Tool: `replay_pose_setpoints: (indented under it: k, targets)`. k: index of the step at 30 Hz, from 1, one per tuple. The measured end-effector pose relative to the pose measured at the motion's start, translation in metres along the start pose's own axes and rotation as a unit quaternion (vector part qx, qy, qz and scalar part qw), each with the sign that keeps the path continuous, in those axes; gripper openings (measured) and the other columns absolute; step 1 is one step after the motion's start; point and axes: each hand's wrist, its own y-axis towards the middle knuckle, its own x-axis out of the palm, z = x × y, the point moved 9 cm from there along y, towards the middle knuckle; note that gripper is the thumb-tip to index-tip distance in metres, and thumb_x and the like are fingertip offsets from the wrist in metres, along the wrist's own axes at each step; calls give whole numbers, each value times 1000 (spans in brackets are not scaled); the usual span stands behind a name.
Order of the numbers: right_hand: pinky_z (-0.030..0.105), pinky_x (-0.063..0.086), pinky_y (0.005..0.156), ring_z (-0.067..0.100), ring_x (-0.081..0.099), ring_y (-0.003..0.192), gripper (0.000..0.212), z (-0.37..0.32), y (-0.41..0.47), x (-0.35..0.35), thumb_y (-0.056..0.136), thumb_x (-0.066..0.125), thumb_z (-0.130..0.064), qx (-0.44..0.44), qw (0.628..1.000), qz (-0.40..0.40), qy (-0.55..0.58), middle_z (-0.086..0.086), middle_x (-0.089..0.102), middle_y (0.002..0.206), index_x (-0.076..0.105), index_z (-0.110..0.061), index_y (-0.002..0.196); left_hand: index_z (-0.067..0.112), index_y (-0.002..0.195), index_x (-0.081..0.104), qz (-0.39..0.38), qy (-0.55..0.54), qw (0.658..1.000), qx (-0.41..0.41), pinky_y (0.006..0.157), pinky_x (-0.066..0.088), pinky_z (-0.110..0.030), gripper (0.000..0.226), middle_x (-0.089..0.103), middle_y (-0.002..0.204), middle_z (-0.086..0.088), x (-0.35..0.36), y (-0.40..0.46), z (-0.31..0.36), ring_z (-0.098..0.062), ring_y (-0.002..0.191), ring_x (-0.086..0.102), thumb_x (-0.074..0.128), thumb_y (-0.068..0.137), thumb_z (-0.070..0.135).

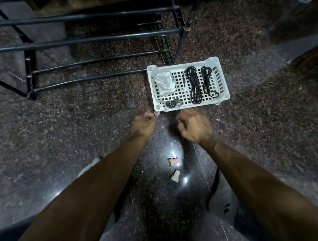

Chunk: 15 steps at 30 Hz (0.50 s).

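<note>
Two bare forearms reach up from the bottom edge towards the centre of the frame, over a dark speckled stone floor (73,127). The left hand (144,125) sits just left of centre with its fingers curled in and thumb against the forefinger, close to the lower left corner of a white basket (181,64). It is too blurred to tell whether it pinches anything or touches the basket's foot. The right hand (194,127) is just right of centre, back towards the camera and fingers folded under into a loose fist. Motion blur hides the fingertips, so whether it holds anything cannot be told. The two hands are near each other but apart, both just below the basket's near rim. The basket stands on the floor a little above and right of centre, a shallow rectangular tray with a grid bottom. A crumpled white cloth (165,82) lies in its left part. Two coiled bundles of black cord lie in its right part, the longer one (194,85) beside the shorter one (207,79). A small dark ring with metal bits (172,103) lies by its lower left corner. Below the hands, between the forearms, a short pink cylinder with a yellow end (173,161) and a small white plastic fitting (175,176) lie on the glossy floor, near each other but not touching. A black metal rack (97,38) of parallel bars fills the upper left of the frame, and one of its legs stands just above the basket.
</note>
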Motion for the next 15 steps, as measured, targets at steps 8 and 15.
replay_pose_setpoints:
  k: [8, 15]
  targets:
    - [37, 47, 92, 21, 42, 130, 54, -25, -83, 96, 93, 49, -40, -94, 972, -208, -62, -3, 34, 145, 35, -29, 144, 23, 94, 69, -131, 187, 973, -24, 83, 53, -33, 17, 71, 103, -6, 53, -84, -80, -28, 96, 66, 57, 89, 33]
    - [35, 50, 81, 24, 55, 116, 37, -22, -79, 98, 89, 54, -35, -60, 983, -172, -10, -2, 48, 131, 55, -23, 123, 28, 108, 59, -137, 257, 957, -7, 83, 50, -32, 51, 69, 109, 0, 86, -124, -100, -26, 105, 64, 59, 76, 67]
